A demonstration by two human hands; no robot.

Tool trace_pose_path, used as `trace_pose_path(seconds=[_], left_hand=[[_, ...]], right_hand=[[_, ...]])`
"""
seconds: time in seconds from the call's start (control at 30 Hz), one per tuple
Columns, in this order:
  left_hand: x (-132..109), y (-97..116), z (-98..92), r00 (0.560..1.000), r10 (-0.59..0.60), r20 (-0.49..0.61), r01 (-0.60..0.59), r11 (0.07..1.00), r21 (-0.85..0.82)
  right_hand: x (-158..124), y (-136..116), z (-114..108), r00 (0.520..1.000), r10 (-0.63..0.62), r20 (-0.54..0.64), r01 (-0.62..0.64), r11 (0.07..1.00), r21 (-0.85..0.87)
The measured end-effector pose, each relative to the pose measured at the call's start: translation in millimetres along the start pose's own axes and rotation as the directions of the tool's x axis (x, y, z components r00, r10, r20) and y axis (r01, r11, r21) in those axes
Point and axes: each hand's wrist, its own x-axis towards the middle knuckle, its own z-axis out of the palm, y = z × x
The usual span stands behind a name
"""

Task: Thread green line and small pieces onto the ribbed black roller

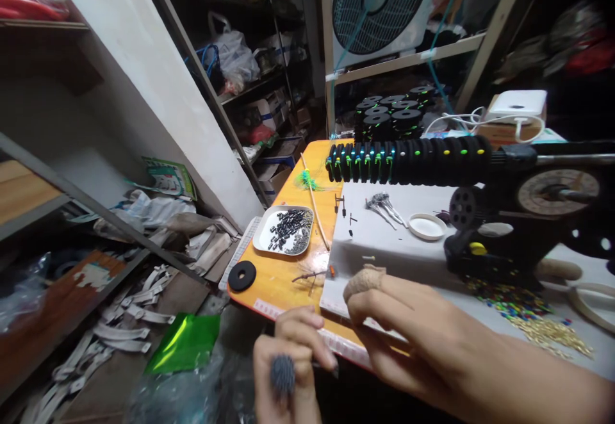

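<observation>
My left hand [294, 363], at the bottom centre in front of the table edge, is closed around a grey bristly bundle [282, 373]; its blunt end sticks out of the fist. My right hand [398, 321] hovers to its right over the table's front edge, fingers curled inward, with a tan wrap [366, 280] on one finger. Whatever its fingertips may pinch is hidden. Beyond it, a similar bundle with grey heads and white stems [384, 209] lies on the white sheet [353, 241]. A small orange piece [332, 271] is near the wrapped finger.
A white tray [257, 243] holds small black and metal parts; a black disc [241, 276] lies beside it. A rod of black discs [408, 154] crosses above the sheet on a dark machine [509, 219]. Coloured and gold pieces [538, 328] lie right. Behind stands a fan [379, 1].
</observation>
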Motion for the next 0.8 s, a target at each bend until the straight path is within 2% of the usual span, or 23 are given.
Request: trace_pose_path(seconds=[0.07, 0.17, 0.23, 0.3, 0.37, 0.43, 0.5, 0.57, 0.63, 0.7, 0.73, 0.8], left_hand=[[1.8, -4.5, 5.7, 1.0, -0.027, -0.01, 0.027, 1.0, 0.0], [-1.8, -12.1, 7.4, 0.979, -0.198, 0.048, 0.201, 0.978, -0.058], [-5.8, -16.0, 5.9, 0.937, -0.337, 0.09, 0.344, 0.935, -0.082], [-8.9, -18.4, 5.1, 0.871, -0.473, 0.133, 0.488, 0.864, -0.121], [-10.3, -20.0, 6.2, 0.81, -0.55, 0.201, 0.583, 0.793, -0.178], [-10.4, -21.8, 8.1, 0.773, -0.589, 0.235, 0.633, 0.741, -0.224], [-10.8, -24.6, 8.9, 0.753, -0.63, 0.19, 0.658, 0.72, -0.22], [-12.3, -28.0, 7.7, 0.751, -0.657, 0.069, 0.658, 0.735, -0.161], [-15.2, -30.4, 5.4, 0.767, -0.634, -0.096, 0.631, 0.773, -0.06], [-18.4, -30.8, 3.8, 0.795, -0.56, -0.233, 0.587, 0.807, 0.065], [-19.8, -30.2, 3.5, 0.81, -0.521, -0.27, 0.566, 0.815, 0.123], [-22.0, -28.4, 3.9, 0.834, -0.483, -0.268, 0.538, 0.818, 0.202]], right_hand=[[2.8, -0.9, -0.6, 0.997, 0.071, -0.027, -0.068, 0.992, 0.104], [5.2, 1.3, 1.0, 0.988, 0.138, -0.072, -0.118, 0.965, 0.232], [4.2, 4.4, 4.1, 0.983, 0.167, -0.078, -0.135, 0.942, 0.308], [1.5, 7.8, 8.6, 0.977, 0.196, -0.087, -0.152, 0.92, 0.361], [-1.8, 10.9, 13.8, 0.967, 0.228, -0.112, -0.17, 0.909, 0.382], [-4.4, 13.6, 18.2, 0.959, 0.258, -0.117, -0.193, 0.899, 0.393], [-5.5, 15.7, 20.8, 0.956, 0.272, -0.105, -0.208, 0.887, 0.412], [-4.9, 16.8, 21.3, 0.957, 0.271, -0.101, -0.205, 0.881, 0.426], [-3.5, 17.0, 20.5, 0.961, 0.255, -0.109, -0.189, 0.889, 0.417], [-2.3, 16.5, 19.7, 0.963, 0.232, -0.138, -0.163, 0.907, 0.389], [-2.1, 16.2, 19.6, 0.963, 0.219, -0.155, -0.147, 0.915, 0.375], [-2.1, 15.7, 20.3, 0.962, 0.205, -0.179, -0.131, 0.924, 0.359]])
